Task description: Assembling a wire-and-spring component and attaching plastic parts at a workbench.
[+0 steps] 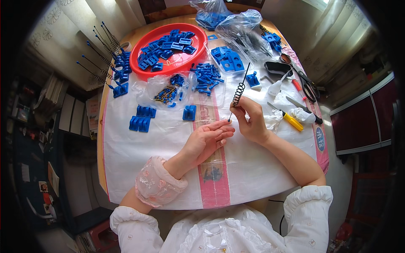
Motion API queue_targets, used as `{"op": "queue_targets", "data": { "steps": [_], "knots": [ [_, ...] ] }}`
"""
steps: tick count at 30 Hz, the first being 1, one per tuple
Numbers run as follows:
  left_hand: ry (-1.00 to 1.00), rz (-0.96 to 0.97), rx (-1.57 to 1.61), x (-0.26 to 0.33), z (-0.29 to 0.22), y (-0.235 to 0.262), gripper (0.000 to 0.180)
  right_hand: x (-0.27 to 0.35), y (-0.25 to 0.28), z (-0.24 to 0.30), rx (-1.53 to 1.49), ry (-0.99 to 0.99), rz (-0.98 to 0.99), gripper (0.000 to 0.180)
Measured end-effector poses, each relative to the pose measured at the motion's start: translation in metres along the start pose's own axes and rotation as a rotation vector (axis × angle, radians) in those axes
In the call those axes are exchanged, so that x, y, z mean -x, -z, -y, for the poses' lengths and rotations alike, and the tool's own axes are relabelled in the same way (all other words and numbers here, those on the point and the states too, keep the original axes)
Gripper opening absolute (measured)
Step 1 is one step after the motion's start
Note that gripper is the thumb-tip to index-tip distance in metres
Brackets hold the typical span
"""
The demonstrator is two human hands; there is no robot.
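Observation:
Pinched in the fingers of my right hand [252, 122] is a thin black rod with a black coil spring [238, 92] around it. The rod stands nearly upright, leaning right at its top, and a small dark tip shows at its lower end. My left hand [206, 141] is open, its fingers stretched out, with the fingertips close to that lower tip; I cannot tell whether they touch it. Beyond the left hand sits a blue plastic clip [189, 112]. Farther left lie more blue clips [140, 123] on the white sheet [168, 147].
A red basin [136, 63] of blue parts stands at the back, beside a clear tray [241, 69]. Small blue pegs [206, 78] lie in front. Blue bases with sprung rods [120, 89] line the left edge. Scissors [311, 89], a knife [300, 105] and a yellow-handled screwdriver [292, 121] lie right.

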State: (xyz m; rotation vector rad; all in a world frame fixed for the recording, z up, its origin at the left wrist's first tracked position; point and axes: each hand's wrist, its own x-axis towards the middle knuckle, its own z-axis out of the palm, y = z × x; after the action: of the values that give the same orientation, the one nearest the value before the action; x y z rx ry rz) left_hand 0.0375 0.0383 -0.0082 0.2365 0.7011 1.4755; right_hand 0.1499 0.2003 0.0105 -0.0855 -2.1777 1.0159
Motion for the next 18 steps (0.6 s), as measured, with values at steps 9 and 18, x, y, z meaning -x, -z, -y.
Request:
{"op": "queue_targets", "data": {
  "steps": [9, 18],
  "knots": [
    [0.01, -0.007, 0.012, -0.0009, 0.001, 0.0012, 0.048, -0.0007, 0.0032, -0.0002, 0.016, 0.091, -0.031, 0.012],
    [-0.001, 0.012, -0.003, -0.0007, 0.0014, -0.0006, 0.048, 0.0001, 0.0041, 0.0002, 0.028, 0.148, -0.043, 0.012]
  ]
}}
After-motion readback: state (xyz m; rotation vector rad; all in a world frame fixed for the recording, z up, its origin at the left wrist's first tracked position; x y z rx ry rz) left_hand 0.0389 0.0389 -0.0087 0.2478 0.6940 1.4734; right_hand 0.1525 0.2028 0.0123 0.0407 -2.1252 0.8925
